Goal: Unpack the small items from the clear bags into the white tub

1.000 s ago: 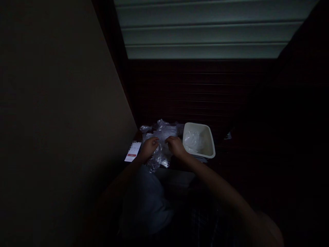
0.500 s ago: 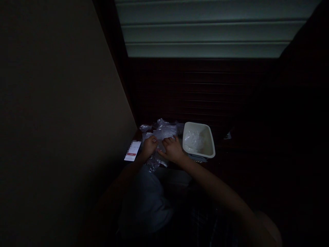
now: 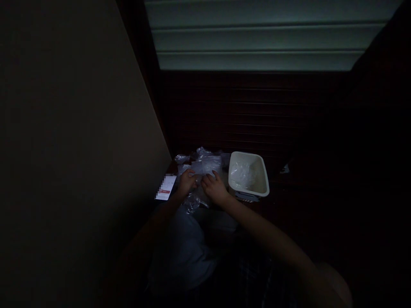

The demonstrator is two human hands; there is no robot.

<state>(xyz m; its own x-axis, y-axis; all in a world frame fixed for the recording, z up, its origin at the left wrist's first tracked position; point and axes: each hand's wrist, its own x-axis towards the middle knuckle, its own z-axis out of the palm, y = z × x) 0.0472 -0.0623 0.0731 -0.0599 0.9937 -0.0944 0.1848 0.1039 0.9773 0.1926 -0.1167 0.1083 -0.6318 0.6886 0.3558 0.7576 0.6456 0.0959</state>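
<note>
My left hand [image 3: 186, 183] is closed, its thumb and fingers pinching a clear plastic bag [image 3: 198, 178]. From the other side my right hand [image 3: 215, 188] grips the same bag with bent fingers. Both hands are close together in dim light, so the bag's edges are hard to make out. Behind them lies a pile of clear plastic bags [image 3: 212, 163], some flat and some crumpled. More crumpled plastic [image 3: 192, 204] lies below my hands, near my lap.
To the right stands a pale open bin [image 3: 263, 182] with crumpled clear plastic [image 3: 242, 174] inside. A lit phone [image 3: 165, 188] lies on the left, near the wall [image 3: 96, 107]. A dark slatted panel [image 3: 237, 107] rises behind. My knee [image 3: 183, 248] is in front.
My fingers have shifted a little on the bag, and the right hand has turned slightly. A small reddish spot between the hands no longer shows. The bin and pile stay put.
</note>
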